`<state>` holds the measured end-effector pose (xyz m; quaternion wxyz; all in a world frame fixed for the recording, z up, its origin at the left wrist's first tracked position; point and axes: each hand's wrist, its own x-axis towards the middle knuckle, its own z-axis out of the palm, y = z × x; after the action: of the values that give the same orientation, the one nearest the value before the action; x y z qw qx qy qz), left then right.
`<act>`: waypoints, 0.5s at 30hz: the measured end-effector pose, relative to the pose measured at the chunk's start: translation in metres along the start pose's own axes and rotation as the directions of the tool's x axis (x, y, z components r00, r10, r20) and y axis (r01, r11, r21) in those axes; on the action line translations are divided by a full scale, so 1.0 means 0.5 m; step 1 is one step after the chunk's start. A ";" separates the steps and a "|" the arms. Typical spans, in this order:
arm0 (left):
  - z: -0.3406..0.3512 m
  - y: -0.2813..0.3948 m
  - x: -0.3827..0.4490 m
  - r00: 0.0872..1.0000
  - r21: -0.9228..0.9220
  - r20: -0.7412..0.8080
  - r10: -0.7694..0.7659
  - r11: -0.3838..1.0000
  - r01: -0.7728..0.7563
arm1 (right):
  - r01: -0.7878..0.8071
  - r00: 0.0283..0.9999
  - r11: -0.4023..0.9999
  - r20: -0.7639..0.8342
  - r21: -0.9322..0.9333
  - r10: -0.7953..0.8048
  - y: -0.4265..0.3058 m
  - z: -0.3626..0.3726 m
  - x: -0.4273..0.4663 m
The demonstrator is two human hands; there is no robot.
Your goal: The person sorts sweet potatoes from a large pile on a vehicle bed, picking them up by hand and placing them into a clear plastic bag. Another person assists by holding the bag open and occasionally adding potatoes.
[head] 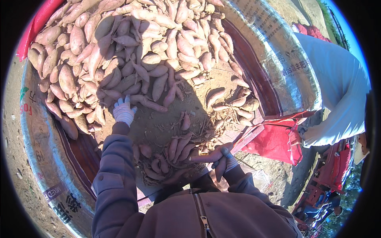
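My left hand (123, 112), in a pale glove, reaches to the near edge of a large heap of sweet potatoes (128, 68). Its fingers are apart, with the tips at the lowest roots and nothing gripped. Beside it lies a long, thin sweet potato (150, 103). Low on the right, my right hand (226, 159), also gloved, is closed around a long sweet potato (205, 156) pointing left. A smaller sweet potato (221, 169) hangs down from the same hand. Close to my body lies a small group of slender sweet potatoes (180, 148).
Printed fertilizer sacking (279, 56) forms curved side walls, with a matching wall (38, 142) at left. Small roots and stringy trimmings (226, 108) lie at right. A red mesh bag (273, 142) hangs beside the right wall, near a person's light trousers (333, 89).
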<state>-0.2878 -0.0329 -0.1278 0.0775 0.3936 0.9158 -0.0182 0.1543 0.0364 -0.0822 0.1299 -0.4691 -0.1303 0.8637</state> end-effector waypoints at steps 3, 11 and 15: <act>0.035 0.036 -0.049 0.950 0.012 0.305 -0.067 0.998 0.067 | 0.166 0.958 0.944 -0.273 0.285 -0.086 -0.011 -0.084 -0.037; 0.208 -0.028 -0.188 0.947 -0.410 0.301 -0.116 0.880 0.238 | 0.824 0.485 0.506 -0.777 0.254 -0.401 -0.208 -0.364 -0.229; 0.133 -0.014 -0.258 0.882 -0.805 0.443 -0.163 0.361 0.471 | 0.914 0.376 0.351 -0.746 0.202 -0.550 -0.245 -0.414 -0.275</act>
<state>-0.1969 -0.1364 -0.1736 0.4011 0.0973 0.8189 0.3987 0.4138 0.1244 -0.0418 0.6957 -0.5101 -0.0159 0.5055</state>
